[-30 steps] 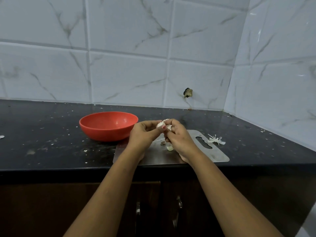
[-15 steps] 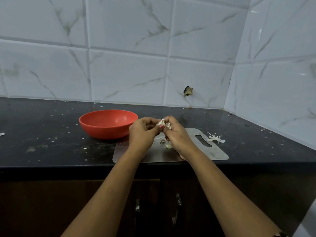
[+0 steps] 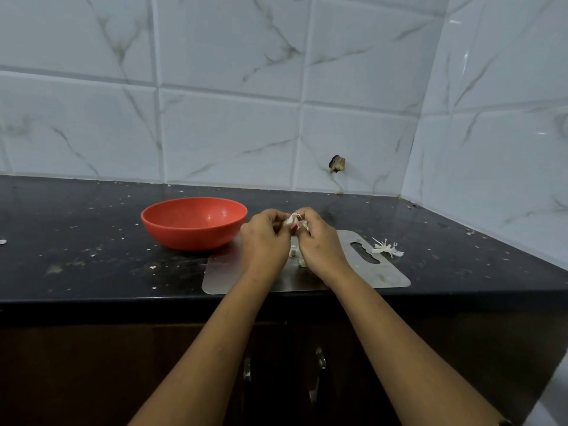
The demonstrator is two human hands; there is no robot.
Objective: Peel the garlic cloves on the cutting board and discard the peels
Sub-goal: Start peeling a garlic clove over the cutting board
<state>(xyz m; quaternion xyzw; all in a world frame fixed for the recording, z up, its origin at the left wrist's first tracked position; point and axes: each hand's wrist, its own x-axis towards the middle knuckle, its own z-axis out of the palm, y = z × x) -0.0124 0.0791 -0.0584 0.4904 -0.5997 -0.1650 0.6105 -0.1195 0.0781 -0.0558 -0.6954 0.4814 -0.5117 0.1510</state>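
Pinching one garlic clove (image 3: 294, 220) together, left hand (image 3: 265, 241) and right hand (image 3: 321, 242) curl tightly.

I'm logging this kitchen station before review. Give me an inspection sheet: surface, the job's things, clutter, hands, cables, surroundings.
Surface: black countertop, speckled with pale crumbs and smears.
Job's things: garlic clove held above the steel cutting board; garlic pieces on the board under the hands; peels heaped at the board's right edge.
Clutter: red bowl on the counter beside the board's far left corner.
Hands: left hand and right hand both pinch the clove.
Cables: nothing seen.
Surroundings: marble-pattern wall tiles with a dark hole; dark cabinet doors below.
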